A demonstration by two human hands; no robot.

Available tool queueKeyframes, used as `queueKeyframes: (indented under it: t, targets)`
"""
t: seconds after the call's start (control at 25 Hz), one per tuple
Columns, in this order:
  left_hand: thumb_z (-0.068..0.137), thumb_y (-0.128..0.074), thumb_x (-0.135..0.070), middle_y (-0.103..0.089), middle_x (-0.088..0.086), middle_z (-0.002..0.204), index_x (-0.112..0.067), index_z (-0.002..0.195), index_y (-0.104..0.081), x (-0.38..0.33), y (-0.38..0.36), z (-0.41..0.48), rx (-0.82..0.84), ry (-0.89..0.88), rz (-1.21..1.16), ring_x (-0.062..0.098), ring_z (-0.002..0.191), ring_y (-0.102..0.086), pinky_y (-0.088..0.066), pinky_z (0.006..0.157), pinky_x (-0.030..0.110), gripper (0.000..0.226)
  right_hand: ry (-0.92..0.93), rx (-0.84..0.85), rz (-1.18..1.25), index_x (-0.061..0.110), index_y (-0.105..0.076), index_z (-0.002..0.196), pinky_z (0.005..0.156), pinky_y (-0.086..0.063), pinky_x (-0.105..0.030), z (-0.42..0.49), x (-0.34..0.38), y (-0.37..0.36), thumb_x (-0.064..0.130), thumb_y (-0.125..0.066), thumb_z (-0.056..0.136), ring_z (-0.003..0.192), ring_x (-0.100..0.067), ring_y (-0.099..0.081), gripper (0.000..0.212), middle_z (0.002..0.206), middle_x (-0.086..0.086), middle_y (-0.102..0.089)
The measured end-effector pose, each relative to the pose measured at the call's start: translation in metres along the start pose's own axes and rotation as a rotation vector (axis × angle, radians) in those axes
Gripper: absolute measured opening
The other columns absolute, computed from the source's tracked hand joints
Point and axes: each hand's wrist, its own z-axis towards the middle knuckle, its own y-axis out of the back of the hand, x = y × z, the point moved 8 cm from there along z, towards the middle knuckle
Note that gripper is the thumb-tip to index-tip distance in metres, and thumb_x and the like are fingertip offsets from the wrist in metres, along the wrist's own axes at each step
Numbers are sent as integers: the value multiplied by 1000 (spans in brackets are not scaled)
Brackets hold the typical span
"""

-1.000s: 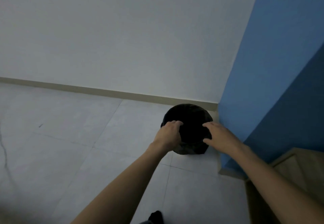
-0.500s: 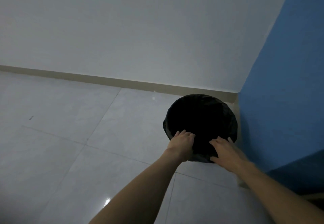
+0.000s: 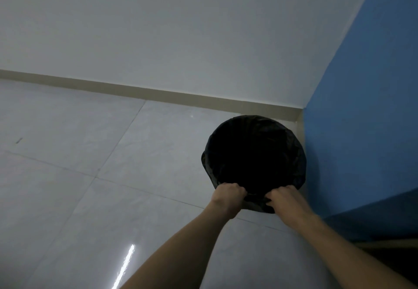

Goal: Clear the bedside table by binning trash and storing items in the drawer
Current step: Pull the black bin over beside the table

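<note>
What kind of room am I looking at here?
Probably a corner of a home bedroom, though no bed shows. Clues: a tiled floor, a blue wall meeting a white wall, and a bag-lined bin gripped by both hands.

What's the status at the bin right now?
Left hand and right hand both clenched on near rim of round black bag-lined bin. Bin on grey tiled floor, against blue wall. Nothing in the way.

Round bin (image 3: 253, 153), black liner, upright, in corner
</note>
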Motion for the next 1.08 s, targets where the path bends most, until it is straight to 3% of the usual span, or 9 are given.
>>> queueKeyframes:
  t: [0.2, 0.36, 0.52, 0.76, 0.88, 1.08]
  targets:
    - [89, -46, 1, -69, 14, 114, -12, 119, -65, -32, -41, -72, 103, -67, -6, 35, 104, -64, -53, 88, 44, 38, -57, 105, 36, 14, -68, 96, 73, -25, -29, -84, 32, -33, 15, -44, 93, 92, -23, -61, 25, 101, -7, -69]
    - [86, -43, 7, -67, 18, 117, -8, 121, -63, -63, -78, -144, 181, -78, -45, 38, 106, -62, -51, 89, 45, 42, -101, 211, 45, 15, -62, 81, 78, -30, -33, -167, 62, -66, 5, -40, 90, 91, -21, -56, 25, 105, -9, -67]
    - [86, -43, 9, -64, 21, 120, -2, 119, -62, -96, -115, -220, 339, -110, -41, 40, 111, -60, -48, 92, 47, 40, -95, 305, 58, 10, -62, 109, 95, -33, -39, -248, 99, -96, 5, -38, 89, 111, -27, -53, 32, 116, -12, -64]
    - [89, -46, 2, -59, 22, 128, 0, 124, -57, -119, -138, -288, 494, -108, -49, 39, 120, -56, -47, 97, 48, 36, -148, 420, 113, 8, -60, 113, 99, -33, -36, -320, 138, -115, 2, -36, 88, 117, -26, -52, 36, 121, -14, -61]
    - [90, -49, -5, -58, 19, 130, -5, 125, -56, -121, -125, -293, 470, -62, -147, 35, 121, -56, -46, 100, 44, 36, -216, 349, 295, 13, -62, 101, 88, -41, -32, -331, 141, -82, 6, -42, 87, 115, -28, -54, 26, 111, -10, -62]
    - [82, -52, -7, -71, 12, 114, -8, 114, -67, -170, -29, -252, 133, 1, -666, 24, 109, -65, -51, 92, 31, 35, -383, -59, 784, 22, -61, 115, 101, -41, -28, -348, 89, 30, 20, -57, 85, 115, -14, -52, 30, 121, 3, -58]
